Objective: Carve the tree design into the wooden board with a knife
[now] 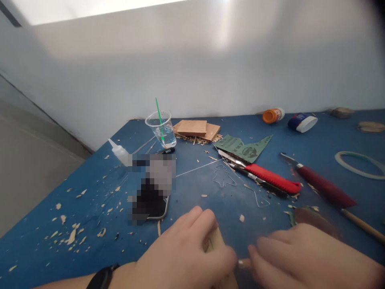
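My left hand (186,247) is closed around a pale wood block (221,237) at the front edge of view, and most of the block is hidden by the fingers. Just beside it, my right hand (300,255) is closed on a wooden-handled tool (244,263). Only a short bit of that tool shows, close to the left thumb, so its tip cannot be made out. The right hand is blurred by motion. Behind the right hand lies a piece of sandpaper (315,220), partly covered.
Wood shavings (72,235) litter the blue table. A phone (158,208), a plastic cup of liquid (162,130), a glue bottle (120,152), wood pieces (192,127), a red utility knife (273,178), green sandpaper (245,148) and a red-handled knife (326,184) lie around.
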{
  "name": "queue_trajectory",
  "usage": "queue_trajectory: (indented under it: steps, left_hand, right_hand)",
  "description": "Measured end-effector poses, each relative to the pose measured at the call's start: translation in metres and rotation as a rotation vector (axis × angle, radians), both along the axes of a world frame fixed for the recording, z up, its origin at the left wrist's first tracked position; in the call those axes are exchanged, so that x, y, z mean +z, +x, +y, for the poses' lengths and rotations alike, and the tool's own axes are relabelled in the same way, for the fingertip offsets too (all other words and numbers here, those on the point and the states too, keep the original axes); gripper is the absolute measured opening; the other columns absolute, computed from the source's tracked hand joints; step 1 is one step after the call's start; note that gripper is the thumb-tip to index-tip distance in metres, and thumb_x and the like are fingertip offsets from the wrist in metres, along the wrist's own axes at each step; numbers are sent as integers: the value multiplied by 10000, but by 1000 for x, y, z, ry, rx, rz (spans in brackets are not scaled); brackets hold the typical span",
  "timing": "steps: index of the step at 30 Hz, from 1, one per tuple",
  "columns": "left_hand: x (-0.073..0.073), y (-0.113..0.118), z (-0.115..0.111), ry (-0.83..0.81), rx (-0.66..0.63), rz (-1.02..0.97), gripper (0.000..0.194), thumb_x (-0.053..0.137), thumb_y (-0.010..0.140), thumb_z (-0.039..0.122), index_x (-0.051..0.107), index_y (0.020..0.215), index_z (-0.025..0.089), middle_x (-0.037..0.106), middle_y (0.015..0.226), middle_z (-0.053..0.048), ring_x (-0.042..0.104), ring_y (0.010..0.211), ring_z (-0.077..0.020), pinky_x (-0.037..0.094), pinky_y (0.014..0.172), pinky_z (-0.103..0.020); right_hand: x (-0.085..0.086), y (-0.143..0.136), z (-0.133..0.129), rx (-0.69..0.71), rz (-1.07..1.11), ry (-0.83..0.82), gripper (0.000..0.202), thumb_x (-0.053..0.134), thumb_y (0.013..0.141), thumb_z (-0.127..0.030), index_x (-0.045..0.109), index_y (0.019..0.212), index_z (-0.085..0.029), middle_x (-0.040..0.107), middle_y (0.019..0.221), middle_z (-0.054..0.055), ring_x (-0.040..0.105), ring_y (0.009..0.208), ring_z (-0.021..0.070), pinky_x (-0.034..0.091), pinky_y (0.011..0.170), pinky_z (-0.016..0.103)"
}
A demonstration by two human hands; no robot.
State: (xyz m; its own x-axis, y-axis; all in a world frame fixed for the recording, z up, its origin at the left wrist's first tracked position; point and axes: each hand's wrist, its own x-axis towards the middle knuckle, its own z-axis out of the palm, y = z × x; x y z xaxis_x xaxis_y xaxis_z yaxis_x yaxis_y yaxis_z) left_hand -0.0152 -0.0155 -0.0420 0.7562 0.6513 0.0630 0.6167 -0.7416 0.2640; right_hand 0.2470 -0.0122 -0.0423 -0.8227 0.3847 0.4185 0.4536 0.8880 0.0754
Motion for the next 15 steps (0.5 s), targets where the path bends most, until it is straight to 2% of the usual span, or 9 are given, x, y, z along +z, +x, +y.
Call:
queue_trajectory:
  steps: [2,4,7,10,12,15]
  left_hand:
    - [-5,0,-1,17,-4,-63,209,794,901,367,684,1065,298,464,941,-49,426,790,-236,364,681,-311]
    - [-2,0,-1,-26,-24,-54,187,783,908,341,671,1046,283,469,948,-46,438,797,-231,375,702,-313]
    - [15,0,-2,-121,-33,8,223,820,899,372,658,1003,259,505,981,-47,475,824,-226,397,707,-307]
    - [32,0,-1,-172,-34,11,336,848,888,524,681,991,252,533,1008,-55,491,854,-240,417,700,-315]
    - [37,1,0,-197,-36,8,347,849,889,540,702,1038,264,551,1040,-62,509,889,-252,438,720,-324]
    - [35,1,1,-203,-41,-26,274,843,909,443,719,1103,295,571,1056,-57,541,917,-249,468,746,-317]
  right_hand:
    - [1,2,2,6,-11,-1,171,534,979,-165,516,836,-258,578,661,-63,497,478,165,187,486,424]
    - [2,5,5,26,-42,-36,136,578,920,-167,539,826,-257,586,662,-67,509,478,161,193,488,422]
    - [5,6,6,59,-74,-116,135,637,824,-136,572,841,-253,633,699,-72,565,519,152,242,497,410]
    - [5,3,5,65,-71,-174,190,654,764,-108,567,846,-256,659,718,-74,581,537,153,267,513,401]
    - [3,0,2,51,-76,-180,213,662,757,-101,547,839,-260,661,716,-69,579,543,166,260,516,394]
    - [-1,-3,-1,41,-77,-160,198,664,804,-115,537,856,-257,667,731,-52,583,561,178,238,518,384]
